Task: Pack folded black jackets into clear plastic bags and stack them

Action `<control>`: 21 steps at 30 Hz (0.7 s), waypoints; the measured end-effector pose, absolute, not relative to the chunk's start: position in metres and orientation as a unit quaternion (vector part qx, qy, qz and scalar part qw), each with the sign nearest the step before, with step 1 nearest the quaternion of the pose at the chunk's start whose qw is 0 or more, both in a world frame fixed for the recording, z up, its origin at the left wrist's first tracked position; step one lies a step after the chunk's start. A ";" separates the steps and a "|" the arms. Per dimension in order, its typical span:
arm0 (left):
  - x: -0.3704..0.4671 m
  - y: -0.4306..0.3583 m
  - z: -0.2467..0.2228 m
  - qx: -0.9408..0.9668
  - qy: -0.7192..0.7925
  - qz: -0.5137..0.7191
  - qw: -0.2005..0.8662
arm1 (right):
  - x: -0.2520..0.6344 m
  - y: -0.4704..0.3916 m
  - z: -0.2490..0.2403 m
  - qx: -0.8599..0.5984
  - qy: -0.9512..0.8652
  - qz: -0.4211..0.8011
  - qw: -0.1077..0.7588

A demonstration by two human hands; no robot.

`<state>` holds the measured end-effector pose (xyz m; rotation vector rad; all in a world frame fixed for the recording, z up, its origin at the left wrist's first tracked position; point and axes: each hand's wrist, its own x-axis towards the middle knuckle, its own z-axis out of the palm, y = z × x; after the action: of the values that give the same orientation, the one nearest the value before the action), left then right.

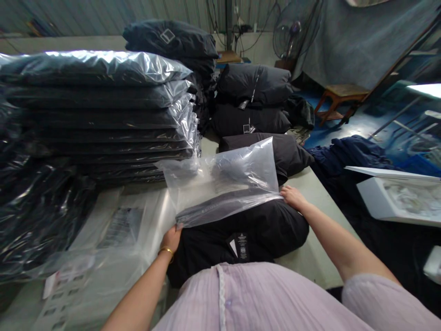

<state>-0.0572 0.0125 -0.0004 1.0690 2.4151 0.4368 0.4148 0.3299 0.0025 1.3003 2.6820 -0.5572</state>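
Crosswise, bag (227,177) spans left grip (171,239) to right grip (293,198).

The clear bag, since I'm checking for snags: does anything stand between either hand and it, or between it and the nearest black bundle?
Nothing visible does: the left hand and right hand both hold the clear bag, and its near edge overlaps the nearest black bundle.

right of the black garment (275,230) bare tabletop (319,195) lets my right hand (293,198) pass, but behind the garment dark bundles (255,87) and, leftward, a bagged stack (103,110) block me.
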 end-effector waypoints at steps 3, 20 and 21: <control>-0.053 0.012 0.005 0.393 0.881 0.136 0.226 | 0.426 0.319 -0.006 0.478 0.825 -0.295 0.060; -0.015 0.041 0.063 0.595 0.788 0.152 -0.041 | 0.417 0.307 -0.020 0.578 0.740 -0.333 -0.085; -0.007 0.049 0.066 0.626 0.764 0.152 -0.037 | 0.416 0.308 -0.019 0.578 0.737 -0.338 -0.091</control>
<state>-0.0073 0.0490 0.0657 2.0148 2.4578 0.4887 0.4159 0.3084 -0.0191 1.9297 2.4591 -1.1275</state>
